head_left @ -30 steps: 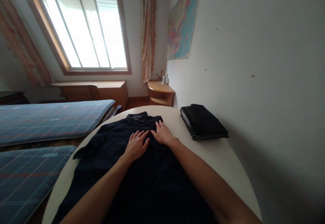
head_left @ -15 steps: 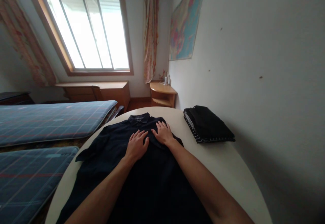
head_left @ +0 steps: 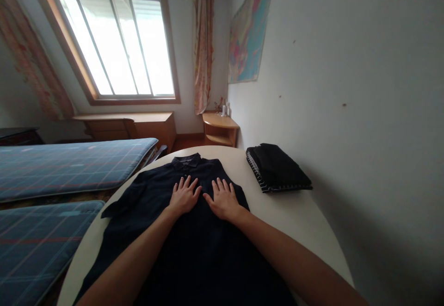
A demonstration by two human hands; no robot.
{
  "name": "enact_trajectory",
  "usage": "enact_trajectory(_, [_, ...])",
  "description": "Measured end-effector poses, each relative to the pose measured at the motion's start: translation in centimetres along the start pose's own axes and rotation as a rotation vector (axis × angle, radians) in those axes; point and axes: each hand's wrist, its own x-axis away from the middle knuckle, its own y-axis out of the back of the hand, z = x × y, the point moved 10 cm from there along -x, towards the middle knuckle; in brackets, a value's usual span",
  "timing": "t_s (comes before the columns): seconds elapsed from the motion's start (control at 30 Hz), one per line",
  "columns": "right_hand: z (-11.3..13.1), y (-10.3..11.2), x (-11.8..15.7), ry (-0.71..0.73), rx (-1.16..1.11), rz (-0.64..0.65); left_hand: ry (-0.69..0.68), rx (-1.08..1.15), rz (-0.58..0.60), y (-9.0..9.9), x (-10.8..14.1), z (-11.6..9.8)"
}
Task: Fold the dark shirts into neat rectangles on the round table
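Observation:
A dark navy collared shirt (head_left: 194,250) lies spread on a pale round table (head_left: 301,232), its collar at the far side. Flat on the chest of the shirt, just below the buttons, rests my left hand (head_left: 184,196), fingers spread. My right hand (head_left: 224,199) lies beside it on the right part of the chest, also with its fingers apart. Neither hand grips the cloth. The left sleeve in view reaches out toward the table's left edge; the right sleeve is not clearly visible. My forearms cover part of the lower shirt.
A stack of folded dark clothes (head_left: 279,167) sits at the table's right, near the white wall (head_left: 329,65). Plaid mattresses (head_left: 69,165) lie to the left. Beyond the table stand a wooden corner shelf (head_left: 221,120) and a wooden desk (head_left: 152,121) under the window.
My right hand has come toward me and slightly right, away from the upper chest. My left hand has shifted slightly left. The shirt's right shoulder looks flatter, and the whole view has turned slightly.

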Motion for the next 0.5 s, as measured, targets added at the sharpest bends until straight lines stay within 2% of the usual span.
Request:
enact_trajectory(0.17, [-1.9,-0.7,0.0,0.008,-0.024,0.047,0.048,0.025,0.050,-0.5,-1.7,0.3])
enact_trajectory(0.33, [-3.9,0.4,-1.8,0.116,-0.106,-0.006,0.055,0.089,0.116,-0.9,-3.3,-0.2])
enact_trajectory(0.43, [-5.1,1.9,-2.0,0.135,-0.167,-0.098,0.048,0.084,0.056,-0.6,-3.4,-0.6])
enact_trajectory(0.5, [-6.5,3.2,-1.5,0.077,-0.139,-0.184,0.000,0.063,-0.055,0.5,-3.2,-1.3])
